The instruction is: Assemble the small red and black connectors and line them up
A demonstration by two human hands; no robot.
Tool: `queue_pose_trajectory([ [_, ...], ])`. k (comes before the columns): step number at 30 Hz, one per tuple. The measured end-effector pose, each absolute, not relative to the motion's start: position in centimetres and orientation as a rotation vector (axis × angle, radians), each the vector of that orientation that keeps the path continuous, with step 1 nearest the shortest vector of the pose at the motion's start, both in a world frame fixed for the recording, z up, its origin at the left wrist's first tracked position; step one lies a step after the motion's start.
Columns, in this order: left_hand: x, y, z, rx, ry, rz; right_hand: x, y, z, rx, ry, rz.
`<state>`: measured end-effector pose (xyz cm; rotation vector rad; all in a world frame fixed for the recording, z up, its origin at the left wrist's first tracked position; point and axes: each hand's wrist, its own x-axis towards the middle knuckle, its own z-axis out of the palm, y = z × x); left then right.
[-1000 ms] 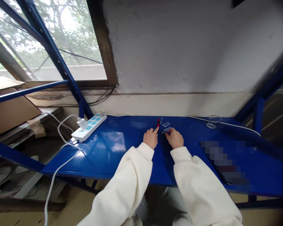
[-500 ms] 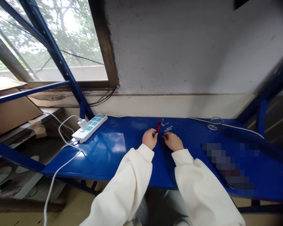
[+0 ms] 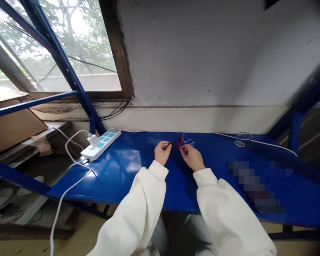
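Observation:
My left hand (image 3: 161, 152) is lifted a little over the blue shelf top (image 3: 128, 167), fingers curled round a thin dark piece that pokes out toward the right. My right hand (image 3: 191, 156) is close beside it, fingers pinched on a small pale piece too small to name. Just beyond the hands lie a small red part (image 3: 179, 141), several short clear tubes (image 3: 188, 142) and a row of tiny dark bits (image 3: 202, 143). Both arms wear white sleeves.
A white power strip (image 3: 101, 144) with a plugged charger and white cable lies at the back left. A clear round dish (image 3: 242, 139) and a white wire sit at the back right. A dark flat object (image 3: 258, 192) lies on the right. Blue frame bars and a window stand behind.
My left hand moved left and rose off the surface with a thin dark piece in its fingers. My right hand shifted left and drew a small piece toward it.

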<state>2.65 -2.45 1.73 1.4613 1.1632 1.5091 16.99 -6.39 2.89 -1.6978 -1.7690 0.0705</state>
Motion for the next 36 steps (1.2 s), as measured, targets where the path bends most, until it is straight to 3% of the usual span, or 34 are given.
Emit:
queue_pose_trajectory([
  [4,2.0,-2.5,1.9,1.234,1.053,1.530,16.2,-5.7,4.2,-1.364,-1.338,0.256],
  [10,2.3,-2.9,2.3,1.126,1.039,1.545,14.9,-4.5,3.7,-1.062,-1.232,0.703],
  [36,2.0,-2.9,2.0,0.875,0.960,1.425,15.8,-5.0,3.0,-0.991,-1.099,0.845],
])
